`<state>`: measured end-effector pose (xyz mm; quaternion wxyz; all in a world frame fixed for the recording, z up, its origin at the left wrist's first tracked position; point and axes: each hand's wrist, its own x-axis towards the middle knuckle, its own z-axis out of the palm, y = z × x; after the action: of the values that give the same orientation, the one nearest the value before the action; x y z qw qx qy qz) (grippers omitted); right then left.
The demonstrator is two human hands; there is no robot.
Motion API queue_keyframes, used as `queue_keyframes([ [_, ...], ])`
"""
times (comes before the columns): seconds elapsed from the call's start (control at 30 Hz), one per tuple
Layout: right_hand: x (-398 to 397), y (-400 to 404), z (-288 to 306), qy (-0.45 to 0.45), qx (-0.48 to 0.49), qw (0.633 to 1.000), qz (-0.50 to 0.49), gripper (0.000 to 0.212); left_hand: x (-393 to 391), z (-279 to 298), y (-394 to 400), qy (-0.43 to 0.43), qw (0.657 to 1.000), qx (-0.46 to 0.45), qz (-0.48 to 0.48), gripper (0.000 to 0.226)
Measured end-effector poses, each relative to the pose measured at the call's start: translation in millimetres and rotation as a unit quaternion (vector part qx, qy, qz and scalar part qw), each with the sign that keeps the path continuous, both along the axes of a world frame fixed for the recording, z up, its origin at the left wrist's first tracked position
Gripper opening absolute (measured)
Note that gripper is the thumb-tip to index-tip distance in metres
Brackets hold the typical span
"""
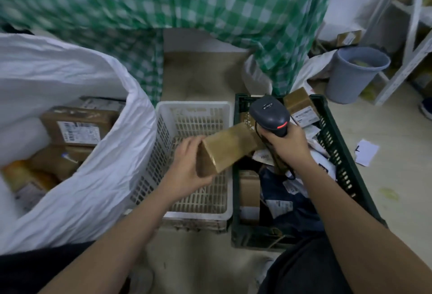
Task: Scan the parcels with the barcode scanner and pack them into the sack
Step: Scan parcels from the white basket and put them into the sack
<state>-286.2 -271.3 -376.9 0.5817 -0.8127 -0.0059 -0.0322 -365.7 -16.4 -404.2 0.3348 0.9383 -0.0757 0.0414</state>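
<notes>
**Brown parcel under the scanner**

Brown cardboard parcel (pixel 225 147), gripped at its near end by the left hand (pixel 187 165), is held over the white crate (pixel 194 111). Right hand (pixel 288 144) grips the barcode scanner (pixel 270 114) above the green crate (pixel 332 144). White sack (pixel 77 97) at left holds parcels.

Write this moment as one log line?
left hand: holds brown parcel | right hand: grips scanner | white sack: parcels inside | green crate: more parcels

forearms (pixel 131 230): bare, no sleeves | legs (pixel 304 270): dark trousers
</notes>
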Motion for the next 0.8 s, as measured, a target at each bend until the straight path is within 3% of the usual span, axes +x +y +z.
queue_keyframes([
  [0.13, -9.4, 11.1, -21.8, 0.071, -0.004, 0.997, -0.008, 0.025, -5.5, -39.9, -10.7, -0.081, 0.964, 0.207, -0.145, 0.085],
  [0.2, -14.1, 11.2, -38.6, 0.099, -0.030, 0.995, -0.013, 0.028, -5.8, -58.8, -16.4, -0.074, 0.955, 0.232, -0.170, 0.078],
  [0.3, -14.8, 7.2, -52.2, 0.099, -0.048, 0.994, -0.024, 0.030, -6.6, -59.9, -28.2, -0.043, 0.984, 0.112, -0.128, 0.059],
  [0.37, -12.4, 5.0, -53.1, 0.102, -0.043, 0.993, -0.034, 0.030, -3.7, -51.7, -35.0, -0.027, 0.999, 0.001, -0.046, 0.047],
  [0.43, -10.2, 3.4, -53.6, 0.107, -0.036, 0.993, -0.038, 0.030, 4.6, -41.1, -40.1, -0.011, 0.993, -0.100, 0.057, 0.037],
  [0.5, -8.9, 3.0, -55.5, 0.108, -0.041, 0.993, -0.035, 0.027, 17.5, -32.3, -41.1, 0.050, 0.979, -0.144, 0.135, 0.049],
  [0.57, -8.3, 3.5, -56.8, 0.105, -0.051, 0.993, -0.032, 0.022, 31.5, -27.9, -38.0, 0.190, 0.948, -0.188, 0.173, 0.073],
  [0.63, -6.4, 2.7, -58.2, 0.107, -0.055, 0.992, -0.033, 0.022, 39.9, -27.9, -33.2, 0.330, 0.881, -0.279, 0.194, 0.083],
  [0.7, -3.9, 2.3, -59.3, 0.112, -0.056, 0.992, -0.031, 0.024, 39.5, -30.6, -28.0, 0.430, 0.799, -0.381, 0.179, 0.071],
  [0.73, -3.1, 2.6, -59.5, 0.115, -0.054, 0.992, -0.028, 0.025, 37.2, -33.8, -26.3, 0.451, 0.774, -0.415, 0.161, 0.063],
  [0.8, -2.5, 4.7, -58.3, 0.113, -0.054, 0.992, -0.017, 0.027, 34.3, -41.4, -21.5, 0.446, 0.761, -0.448, 0.146, 0.055],
])
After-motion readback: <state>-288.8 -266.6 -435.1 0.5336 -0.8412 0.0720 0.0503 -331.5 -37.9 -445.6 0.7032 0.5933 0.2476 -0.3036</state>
